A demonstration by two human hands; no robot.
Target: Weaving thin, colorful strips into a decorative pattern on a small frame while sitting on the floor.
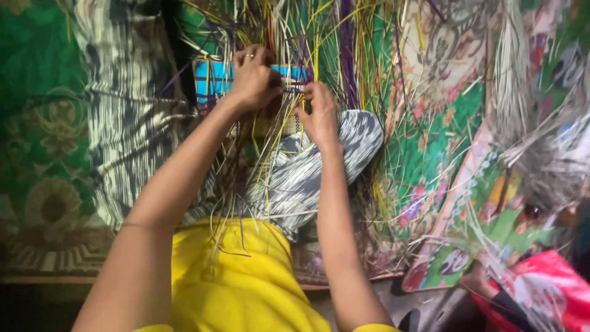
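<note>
Low in the frame my yellow top (246,289) fills the view, my grey patterned knee (307,172) just beyond. Above it my right hand (319,114) pinches thin strands (289,92). My left hand (252,80) is closed on the blue woven piece (215,79), upper centre, loose reeds (332,43) fanning beyond.

The woven panel (215,79) lies on the mat (37,135) ahead of the person's knee (319,160), with the left hand (253,77) on it and the right hand (319,114) just to its right. Loose strands (326,37) fan out behind and between both hands. A bundle of strips (513,67) lies well apart toward the mat's right edge, and another person's hand (476,278) sits near the right front corner.
</note>
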